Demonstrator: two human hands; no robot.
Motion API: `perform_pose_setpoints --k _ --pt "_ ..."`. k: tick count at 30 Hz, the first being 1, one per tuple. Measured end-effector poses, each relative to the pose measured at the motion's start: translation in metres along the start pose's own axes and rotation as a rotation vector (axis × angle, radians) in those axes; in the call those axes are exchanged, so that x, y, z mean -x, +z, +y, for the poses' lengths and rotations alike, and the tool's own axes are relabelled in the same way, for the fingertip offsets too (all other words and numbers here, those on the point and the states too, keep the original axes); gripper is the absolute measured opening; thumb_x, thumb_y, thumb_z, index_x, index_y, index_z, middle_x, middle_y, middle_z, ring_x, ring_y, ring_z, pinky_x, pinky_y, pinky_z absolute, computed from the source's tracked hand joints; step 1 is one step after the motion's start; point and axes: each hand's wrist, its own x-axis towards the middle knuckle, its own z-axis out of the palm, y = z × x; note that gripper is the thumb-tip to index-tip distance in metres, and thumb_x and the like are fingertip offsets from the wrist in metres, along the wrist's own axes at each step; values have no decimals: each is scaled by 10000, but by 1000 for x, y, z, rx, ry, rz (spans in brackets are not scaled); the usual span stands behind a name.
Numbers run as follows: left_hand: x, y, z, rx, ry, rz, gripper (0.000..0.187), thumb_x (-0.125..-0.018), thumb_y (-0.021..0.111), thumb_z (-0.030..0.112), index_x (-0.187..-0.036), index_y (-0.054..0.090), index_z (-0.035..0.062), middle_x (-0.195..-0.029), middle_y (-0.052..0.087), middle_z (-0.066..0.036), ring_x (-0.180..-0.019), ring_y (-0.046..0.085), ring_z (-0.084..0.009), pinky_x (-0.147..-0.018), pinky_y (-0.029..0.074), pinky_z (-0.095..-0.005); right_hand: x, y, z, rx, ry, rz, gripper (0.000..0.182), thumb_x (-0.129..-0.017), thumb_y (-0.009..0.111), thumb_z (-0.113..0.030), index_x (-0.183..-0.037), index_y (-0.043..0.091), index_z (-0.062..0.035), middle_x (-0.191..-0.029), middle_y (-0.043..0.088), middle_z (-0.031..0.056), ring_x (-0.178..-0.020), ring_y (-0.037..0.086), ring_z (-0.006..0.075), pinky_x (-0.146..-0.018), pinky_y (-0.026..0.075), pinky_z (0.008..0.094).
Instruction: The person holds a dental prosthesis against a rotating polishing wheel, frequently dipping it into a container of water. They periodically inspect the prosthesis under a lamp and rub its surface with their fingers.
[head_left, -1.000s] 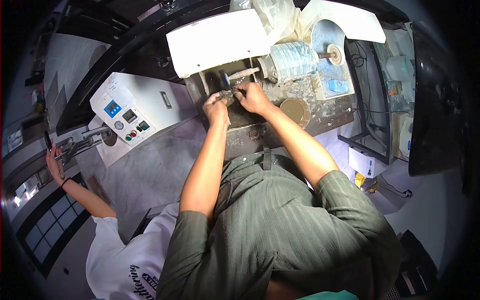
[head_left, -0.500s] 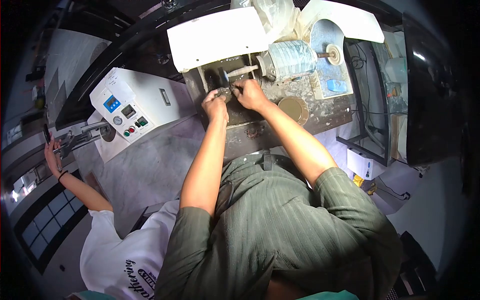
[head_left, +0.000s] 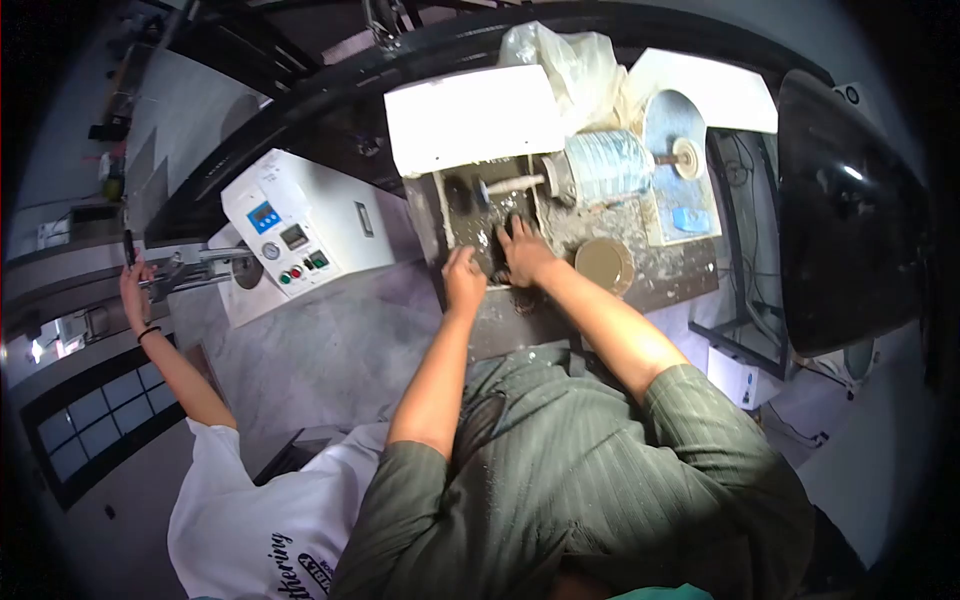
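Observation:
My left hand [head_left: 464, 279] is curled into a fist at the front of the dark, dusty tray [head_left: 470, 235] under the polishing motor [head_left: 606, 166]. What the fist holds is hidden. My right hand [head_left: 523, 254] lies beside it with its fingers stretched forward onto the tray floor, and I see nothing in it. Both hands are below the tapered spindle [head_left: 516, 185] and its small dark wheel [head_left: 483, 192], not touching them. A white hood [head_left: 470, 118] covers the back of the tray.
A round tan disc [head_left: 605, 265] lies right of my right hand on the gritty bench. A white control box [head_left: 300, 232] stands to the left. A co-worker in a white shirt [head_left: 255, 520] holds a machine handle [head_left: 135, 285] far left. A black housing [head_left: 850, 220] stands right.
Both hands have dropped from the spinning wheel down to the tray front. The small dark piece they pressed to the wheel is no longer visible. My view has shifted.

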Motion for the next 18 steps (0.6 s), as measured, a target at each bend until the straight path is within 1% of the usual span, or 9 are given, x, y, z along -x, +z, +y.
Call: perform_pose_setpoints --k 1,3,5,6,9,13,15,17,18 --pt "2 -1 1 32 -3 -24 248 -693 556 -54 -934 608 -34 -955 622 -201 -890 600 -395 -785 490 -421 1 3 -3 91 -14 -46 943 -724 741 -373 -1431 240 -2 -1456 222 297 -1320 337 403 -1078 322 407" --pt "0 2 3 43 -46 8 255 -689 553 -56 -940 596 -36 -937 616 -207 -870 595 -409 -779 488 -426 1 19 -1 195 -39 37 704 -794 662 -303 -1361 378 4 -1419 307 282 -1277 401 388 -1024 392 384" --pt "-2 2 6 26 -40 71 269 -690 553 -57 -954 594 -29 -931 613 -208 -866 592 -415 -774 486 -430 -9 45 6 24 -72 150 383 -819 544 -164 -1159 577 8 -1281 483 275 -1150 516 407 -924 470 382" --pt "0 4 5 32 -40 74 269 -690 553 -57 -954 594 -29 -931 613 -208 -866 592 -415 -774 486 -430 -2 43 4 28 -83 268 251 -824 458 -95 -931 662 5 -1082 615 253 -1013 606 367 -821 517 379" --pt "0 7 5 38 -35 116 267 -690 556 -54 -953 594 -30 -933 612 -209 -867 591 -415 -767 483 -434 2 28 4 -89 -54 71 216 -808 479 -82 -883 659 12 -958 645 260 -933 644 327 -783 529 381" --pt "-2 5 6 53 -34 102 251 -695 561 -44 -944 592 -30 -927 612 -206 -863 591 -413 -760 482 -436 -7 42 19 -214 -57 140 274 -770 557 -165 -960 668 0 -933 651 250 -939 631 364 -831 510 408" --pt "0 4 5 50 -25 89 247 -697 563 -42 -942 592 -30 -924 613 -203 -862 592 -411 -758 482 -437 1 29 22 -357 -64 127 416 -792 600 -304 -1073 653 -1 -1049 632 259 -1026 598 386 -900 477 411" --pt "0 5 5 31 -15 70 238 -702 567 -38 -938 594 -26 -919 614 -197 -860 594 -407 -756 481 -440 17 -5 12 -577 153 -22 559 -826 589 -438 -1158 615 10 -1149 601 259 -1124 561 360 -969 433 366" --pt "-1 5 6 17 -7 75 239 -705 566 -36 -941 599 -19 -920 617 -196 -860 594 -407 -756 482 -441 -6 19 28 -747 193 -132 765 -856 476 -602 -1314 481 10 -1361 451 243 -1277 430 338 -1053 340 411"
